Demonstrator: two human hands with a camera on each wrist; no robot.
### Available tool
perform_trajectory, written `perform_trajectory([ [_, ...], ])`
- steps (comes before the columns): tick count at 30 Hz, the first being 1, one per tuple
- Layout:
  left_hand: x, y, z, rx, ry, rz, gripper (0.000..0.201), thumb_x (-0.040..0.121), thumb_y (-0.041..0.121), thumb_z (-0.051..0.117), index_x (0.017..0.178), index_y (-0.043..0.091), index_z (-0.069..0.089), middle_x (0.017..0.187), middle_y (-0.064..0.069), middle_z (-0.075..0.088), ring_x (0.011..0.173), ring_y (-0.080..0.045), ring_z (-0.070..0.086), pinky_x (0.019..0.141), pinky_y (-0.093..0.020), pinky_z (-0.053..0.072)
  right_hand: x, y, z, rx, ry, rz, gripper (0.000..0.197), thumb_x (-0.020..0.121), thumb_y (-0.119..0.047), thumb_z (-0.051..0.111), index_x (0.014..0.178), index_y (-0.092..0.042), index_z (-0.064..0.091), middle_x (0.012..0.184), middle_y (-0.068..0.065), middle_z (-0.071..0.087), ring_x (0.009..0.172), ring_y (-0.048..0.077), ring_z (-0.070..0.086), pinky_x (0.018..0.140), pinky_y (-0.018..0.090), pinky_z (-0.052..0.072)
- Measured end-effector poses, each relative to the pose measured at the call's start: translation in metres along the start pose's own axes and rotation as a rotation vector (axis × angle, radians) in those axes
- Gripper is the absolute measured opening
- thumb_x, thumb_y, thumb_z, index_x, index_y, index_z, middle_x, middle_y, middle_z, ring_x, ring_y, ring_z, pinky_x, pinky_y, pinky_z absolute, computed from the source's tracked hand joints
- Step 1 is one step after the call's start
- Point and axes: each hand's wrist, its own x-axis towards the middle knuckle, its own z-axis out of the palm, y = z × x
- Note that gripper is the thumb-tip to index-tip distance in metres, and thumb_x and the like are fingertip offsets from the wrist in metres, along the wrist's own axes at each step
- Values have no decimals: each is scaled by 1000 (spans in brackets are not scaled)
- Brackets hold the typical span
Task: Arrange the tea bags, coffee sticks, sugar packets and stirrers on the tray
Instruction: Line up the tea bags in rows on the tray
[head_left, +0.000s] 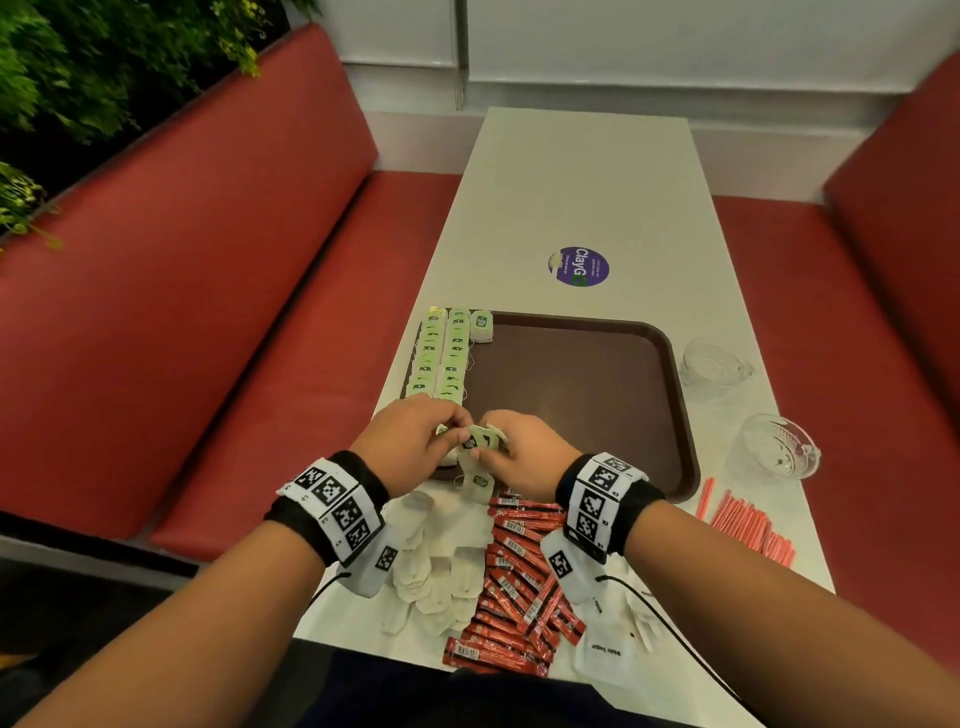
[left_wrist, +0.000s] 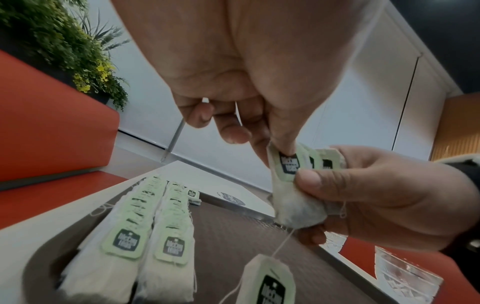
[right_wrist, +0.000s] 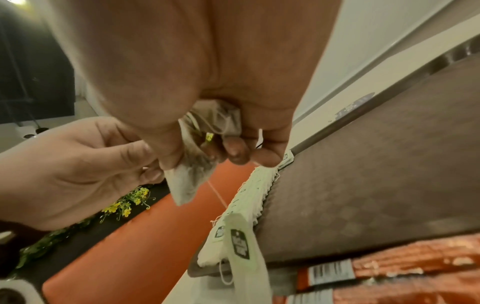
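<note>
Head view: brown tray (head_left: 597, 364) holds two tea-bag rows (head_left: 441, 353); both hands (head_left: 467, 441) pinch loose tea bags (head_left: 480, 439).

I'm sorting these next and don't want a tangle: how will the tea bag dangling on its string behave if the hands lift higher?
The dangling tea bag looks light and limp, so it would likely swing. Its thin string could snag the tea bag rows below.
</note>
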Motion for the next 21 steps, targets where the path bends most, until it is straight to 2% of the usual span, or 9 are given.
perform_trajectory([
  [2,4,1,-1,-11,21,5,7,95,31,64,96,30,70,85,14,61,77,-2,50,72,-26,37,1,4,-2,15,22,12,21,96,-30,62,89,-12,58,85,-2,56,75,14,54,66,30,39],
  [5,12,2,-6,-11,52,25,6,94,32,64,93,32,70,81,15,61,77,2,49,72,-28,40,1,5,-7,59,28,20,20,97,-32,60,93,-13,62,88,-1,61,78,15,58,70,32,45],
  [8,19,-1,-10,23,109,38,7,95,30,62,95,31,70,83,18,62,79,-1,48,73,-29,41,1,8,-14,105,49,62,19,98,-30,58,87,-14,59,77,-5,60,67,10,55,63,29,44],
  [10,23,-2,-14,61,133,37,8,96,29,61,96,31,68,83,23,57,80,-2,45,74,-28,36,1,12,-18,146,88,99,14,96,-19,56,82,-19,55,73,-7,60,62,8,53,60,28,44],
  [13,30,0,-15,154,99,108,8,96,31,60,96,30,67,89,19,62,87,-10,51,80,-34,42,2,14,-23,213,153,134,17,95,-12,50,88,-27,44,77,-1,58,63,16,51,61,39,46],
  [14,32,1,-15,179,87,135,8,96,31,59,96,29,67,91,16,64,89,-13,53,82,-37,44,2,13,-25,246,158,134,16,95,-12,50,93,-27,44,79,1,58,63,17,52,60,39,47],
  [17,39,3,-13,216,67,187,8,97,32,58,96,29,66,91,13,64,89,-16,54,81,-40,45,9,9,-27,261,156,79,20,90,-17,60,104,-29,52,85,2,64,67,17,57,61,32,49],
  [19,44,5,-12,204,76,216,7,97,32,58,95,30,65,90,14,63,88,-15,53,80,-38,43,15,9,-27,221,155,51,16,88,-21,66,94,-33,58,82,-4,64,71,12,59,63,28,49],
  [21,49,5,-13,187,99,230,6,96,29,58,94,29,64,91,15,64,88,-15,53,79,-35,40,21,11,-26,197,172,44,22,88,-16,65,82,-36,57,76,-9,61,66,5,56,61,23,44],
])
